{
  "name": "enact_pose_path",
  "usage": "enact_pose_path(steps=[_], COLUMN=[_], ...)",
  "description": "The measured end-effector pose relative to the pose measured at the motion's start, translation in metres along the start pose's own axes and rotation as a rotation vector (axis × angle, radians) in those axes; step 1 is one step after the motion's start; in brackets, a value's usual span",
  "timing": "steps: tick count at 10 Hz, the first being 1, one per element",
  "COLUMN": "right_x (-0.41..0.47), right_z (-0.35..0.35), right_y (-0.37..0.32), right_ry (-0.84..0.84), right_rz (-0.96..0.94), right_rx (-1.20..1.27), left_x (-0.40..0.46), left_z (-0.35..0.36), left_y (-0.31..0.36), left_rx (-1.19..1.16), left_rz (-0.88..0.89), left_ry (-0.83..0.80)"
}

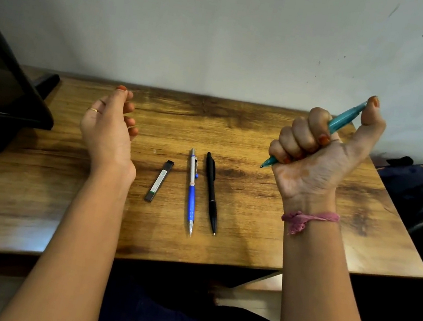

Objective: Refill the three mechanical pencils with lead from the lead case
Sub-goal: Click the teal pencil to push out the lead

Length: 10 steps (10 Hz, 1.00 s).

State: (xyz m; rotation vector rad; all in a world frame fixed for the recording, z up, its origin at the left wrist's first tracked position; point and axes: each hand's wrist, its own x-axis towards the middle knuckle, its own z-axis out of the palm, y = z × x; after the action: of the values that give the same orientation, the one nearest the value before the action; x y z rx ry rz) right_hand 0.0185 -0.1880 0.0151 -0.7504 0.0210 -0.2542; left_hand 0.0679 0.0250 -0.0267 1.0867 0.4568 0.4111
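Two pencils (191, 190) and lead case (159, 181) lie between hands; right hand (315, 156) grips teal pencil (345, 118) (thumb capping end), left hand (109, 125) relaxed, holding nothing.

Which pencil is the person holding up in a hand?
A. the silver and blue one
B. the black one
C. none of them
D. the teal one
D: the right hand grips the teal plastic mechanical pencil, while the black pencil and the silver-and-blue pencil lie on the wooden table.
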Motion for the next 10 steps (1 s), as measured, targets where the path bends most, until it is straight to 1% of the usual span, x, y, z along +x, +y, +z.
enact_pose_path(steps=[3, 8, 10], right_x=[0.0003, -0.0001, -0.0011], right_z=[-0.0014, -0.0032, -0.0024], right_y=[0.0021, 0.0009, 0.0001], right_ry=[0.011, 0.027, -0.054], right_rz=[0.005, 0.049, 0.018], right_rx=[0.005, 0.130, 0.165], left_x=[0.0013, -0.0003, -0.0002], left_z=[0.0007, -0.0003, -0.0002], left_y=[-0.0004, -0.0002, 0.0001], left_rx=[-0.016, -0.011, -0.008], left_rz=[-0.006, -0.006, -0.011], left_ry=[-0.005, -0.003, -0.003])
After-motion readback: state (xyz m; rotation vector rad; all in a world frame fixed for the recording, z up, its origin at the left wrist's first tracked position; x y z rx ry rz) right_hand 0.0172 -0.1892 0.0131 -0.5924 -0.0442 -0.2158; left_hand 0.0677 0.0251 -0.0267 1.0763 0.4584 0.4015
